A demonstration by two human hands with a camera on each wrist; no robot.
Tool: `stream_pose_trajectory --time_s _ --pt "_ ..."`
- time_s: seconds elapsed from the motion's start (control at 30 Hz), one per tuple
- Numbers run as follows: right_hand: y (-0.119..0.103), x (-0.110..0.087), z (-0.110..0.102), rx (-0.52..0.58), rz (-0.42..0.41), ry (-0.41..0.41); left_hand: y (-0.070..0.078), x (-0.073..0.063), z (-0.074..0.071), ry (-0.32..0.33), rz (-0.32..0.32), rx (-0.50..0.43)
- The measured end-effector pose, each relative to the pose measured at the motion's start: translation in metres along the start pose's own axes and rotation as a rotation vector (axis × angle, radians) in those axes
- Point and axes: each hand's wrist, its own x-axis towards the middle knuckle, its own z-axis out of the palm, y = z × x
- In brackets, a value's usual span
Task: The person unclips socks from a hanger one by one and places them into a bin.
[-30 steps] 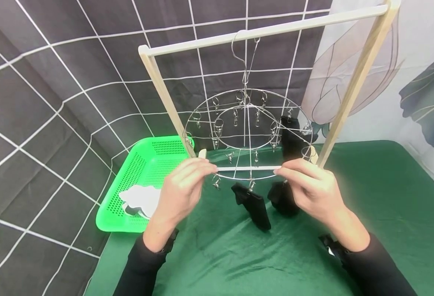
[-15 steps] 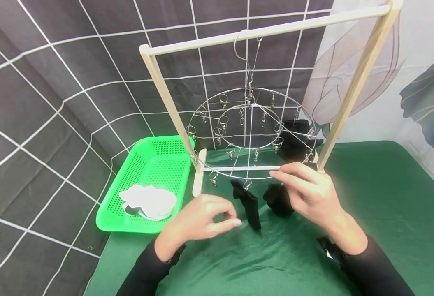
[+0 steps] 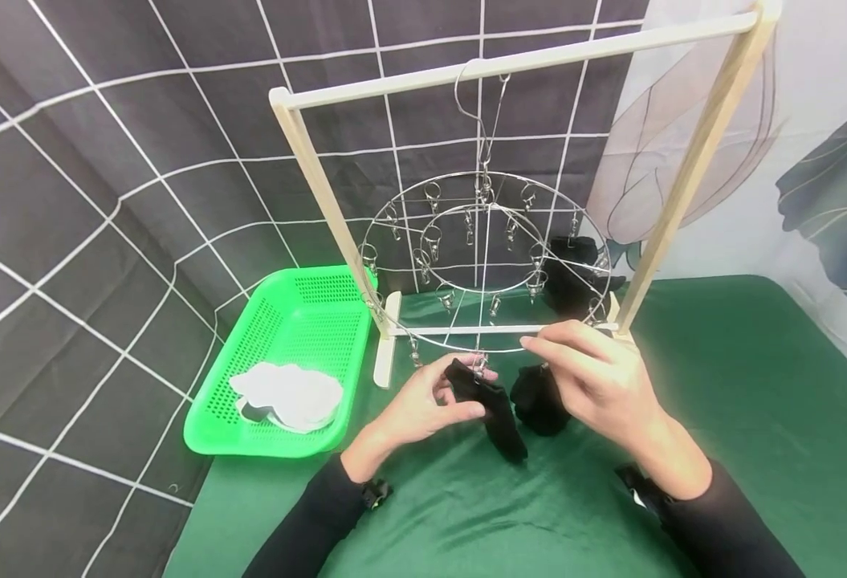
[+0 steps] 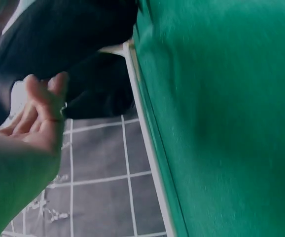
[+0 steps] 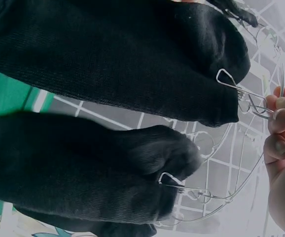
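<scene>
A round wire hanger (image 3: 394,317) with metal clips hangs from the wooden rack. A black sock (image 3: 504,429) hangs from its front clip. My left hand (image 3: 419,409) is at that sock's upper end, the fingers near the clip and the thumb lower across the sock, with a gap between them. In the left wrist view the hand (image 4: 39,116) is just under dark cloth. My right hand (image 3: 604,385) pinches the hanger's front rim beside the clip. The right wrist view shows the fingertips (image 5: 280,118) at the wire, near the clip (image 5: 238,91) that bites the nearer sock (image 5: 132,64).
A green perforated basket (image 3: 209,433) with white cloth (image 3: 289,397) in it stands at the left. More black socks hang at the right, one black sock (image 3: 539,401) in front and another black sock (image 3: 575,273) behind. The rack's wooden posts (image 3: 690,172) flank the hanger.
My left hand let go of the hanger's rim, dropped, then moved right and up to the front sock. My right hand stays at the rim. The front sock has swung.
</scene>
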Motion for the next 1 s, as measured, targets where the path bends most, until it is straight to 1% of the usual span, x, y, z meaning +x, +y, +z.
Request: stream_pose_trajectory --time_s 0.07,0.1,0.17,0.23,0.33,0.47,0.57,0.73,0.83,0.9,0.93,1.0 --pt "0.001 0.0 0.001 -0.005 0.001 -0.002 0.01 0.001 0.004 0.029 0.056 -0.036" --pt "0.001 -0.001 0.001 -0.008 0.002 -0.002 0.014 0.001 0.006 0.045 0.073 -0.049" --pt "0.002 -0.001 0.002 -0.015 -0.002 0.0 0.022 0.0 0.008 0.08 0.093 -0.061" --pt "0.003 -0.002 0.002 -0.014 -0.004 0.003 0.026 -0.003 0.011 0.119 0.102 -0.058" --pt "0.003 -0.002 0.003 -0.012 -0.001 0.006 0.027 -0.005 0.013 0.185 0.129 -0.028" --pt "0.003 -0.003 0.003 -0.008 0.006 0.008 0.01 -0.005 0.016 0.248 0.167 0.024" --pt "0.003 -0.003 0.004 0.003 0.008 0.018 -0.001 -0.005 0.017 0.264 0.175 0.049" --pt "-0.002 0.001 0.004 0.019 0.042 0.016 -0.001 -0.007 0.018 0.255 0.199 0.046" --pt "-0.008 0.003 0.003 0.036 0.087 0.056 0.0 -0.007 0.019 0.253 0.205 0.047" --pt "-0.011 0.004 0.004 0.07 0.1 0.088 0.0 -0.007 0.019 0.254 0.205 0.051" --pt "-0.014 0.004 0.004 0.095 0.103 0.09 0.0 -0.007 0.019 0.254 0.205 0.052" --pt "-0.018 0.003 0.006 0.142 0.099 0.064 0.0 -0.008 0.019 0.254 0.208 0.053"
